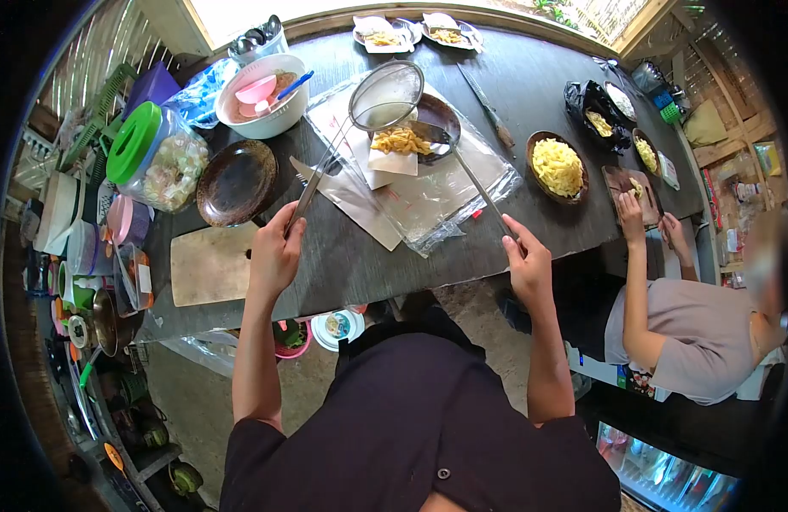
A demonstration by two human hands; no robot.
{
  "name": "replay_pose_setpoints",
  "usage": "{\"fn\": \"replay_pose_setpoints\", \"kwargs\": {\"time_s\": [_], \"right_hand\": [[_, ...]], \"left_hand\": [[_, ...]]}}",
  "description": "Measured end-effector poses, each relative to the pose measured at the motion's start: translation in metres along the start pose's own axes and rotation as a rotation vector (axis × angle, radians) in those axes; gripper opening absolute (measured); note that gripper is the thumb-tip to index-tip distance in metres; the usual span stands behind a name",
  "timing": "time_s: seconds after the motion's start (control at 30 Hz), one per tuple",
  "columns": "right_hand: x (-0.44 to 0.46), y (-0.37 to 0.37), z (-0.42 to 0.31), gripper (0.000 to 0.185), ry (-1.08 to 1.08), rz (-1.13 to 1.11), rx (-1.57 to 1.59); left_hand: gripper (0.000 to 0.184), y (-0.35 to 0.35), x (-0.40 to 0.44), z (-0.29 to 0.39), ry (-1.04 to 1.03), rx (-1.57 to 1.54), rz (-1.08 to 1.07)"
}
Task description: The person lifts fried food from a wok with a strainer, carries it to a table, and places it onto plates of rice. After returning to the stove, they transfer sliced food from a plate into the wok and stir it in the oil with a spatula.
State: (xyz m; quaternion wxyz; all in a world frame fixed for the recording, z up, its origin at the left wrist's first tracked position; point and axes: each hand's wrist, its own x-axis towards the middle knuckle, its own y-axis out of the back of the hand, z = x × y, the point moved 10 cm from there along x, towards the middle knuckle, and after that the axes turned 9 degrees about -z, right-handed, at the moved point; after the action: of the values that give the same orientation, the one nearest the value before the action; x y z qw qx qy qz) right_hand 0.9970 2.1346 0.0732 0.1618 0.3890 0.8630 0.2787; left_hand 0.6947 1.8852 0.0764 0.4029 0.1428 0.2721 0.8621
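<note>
My left hand [277,252] is closed around the handle of a wire mesh strainer [385,92], whose round basket is raised over the table. My right hand [528,260] grips the long metal handle of a spatula [483,189]. The spatula's dark blade touches or lies just beside a heap of French fries [400,142]. These fries sit on white paper [392,163], partly over a dark round dish [439,113] that the strainer partly hides. Beneath are brown paper sheets [360,202] and clear plastic [441,224].
A knife [486,104] and a bowl of pale cut potatoes [558,168] lie rightward. Another person [692,333] works at a cutting board [626,181]. Leftward are a dark plate [236,183], wooden board [210,264], green-lidded jar [159,158] and white tub [261,94]. Two served plates [385,43] stand behind.
</note>
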Motion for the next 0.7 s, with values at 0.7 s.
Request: {"fn": "replay_pose_setpoints", "kwargs": {"time_s": [0.7], "right_hand": [[-0.012,-0.008,-0.041,0.037,0.281,0.034,-0.279]], "left_hand": [[0.024,-0.001,-0.002,-0.002,-0.020,-0.030,0.029]]}}
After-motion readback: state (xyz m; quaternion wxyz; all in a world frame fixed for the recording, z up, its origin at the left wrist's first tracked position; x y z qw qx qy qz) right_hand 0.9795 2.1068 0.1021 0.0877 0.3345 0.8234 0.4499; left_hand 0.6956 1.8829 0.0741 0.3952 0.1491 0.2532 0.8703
